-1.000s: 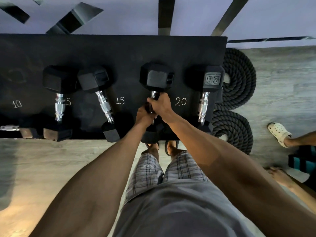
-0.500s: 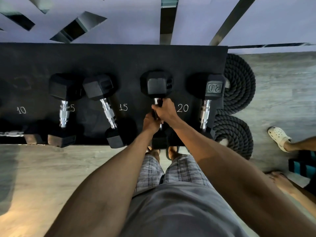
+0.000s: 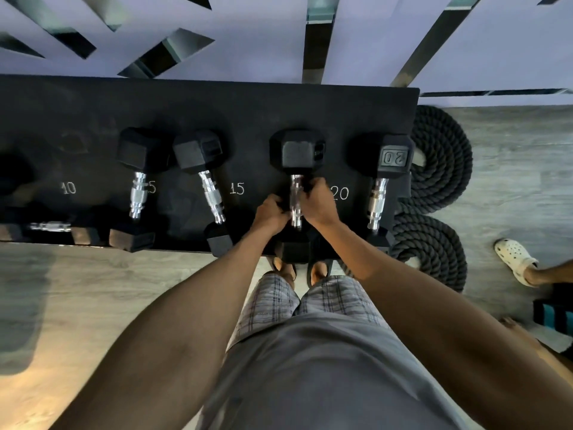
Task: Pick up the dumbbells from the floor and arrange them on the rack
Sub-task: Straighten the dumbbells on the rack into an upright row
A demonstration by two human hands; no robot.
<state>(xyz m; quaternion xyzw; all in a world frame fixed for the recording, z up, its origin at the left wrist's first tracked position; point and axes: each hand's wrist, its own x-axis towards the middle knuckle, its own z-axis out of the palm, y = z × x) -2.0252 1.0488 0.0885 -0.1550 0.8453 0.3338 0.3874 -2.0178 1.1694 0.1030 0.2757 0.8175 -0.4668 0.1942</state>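
Observation:
A black hex dumbbell (image 3: 297,150) with a chrome handle lies on the black rack (image 3: 217,110), just left of the chalked "20". My left hand (image 3: 270,212) and my right hand (image 3: 319,202) press against the handle from either side, fingers curled on it, and the chrome bar shows between them. To the right lies another dumbbell (image 3: 391,156) marked 20. Two more dumbbells (image 3: 143,150) (image 3: 198,150) rest by the "15" marks. A small dumbbell (image 3: 49,226) sits crosswise at the left front edge.
Coiled black battle ropes (image 3: 434,169) lie on the floor right of the rack. Another person's foot in a white clog (image 3: 513,257) and a bare foot (image 3: 521,332) are at the right edge. My feet (image 3: 299,271) stand against the rack's front. A wall runs behind.
Both hands gripped over the handle before. Now they have slid apart to its sides, the chrome bar is exposed, and the dumbbell rests on the rack.

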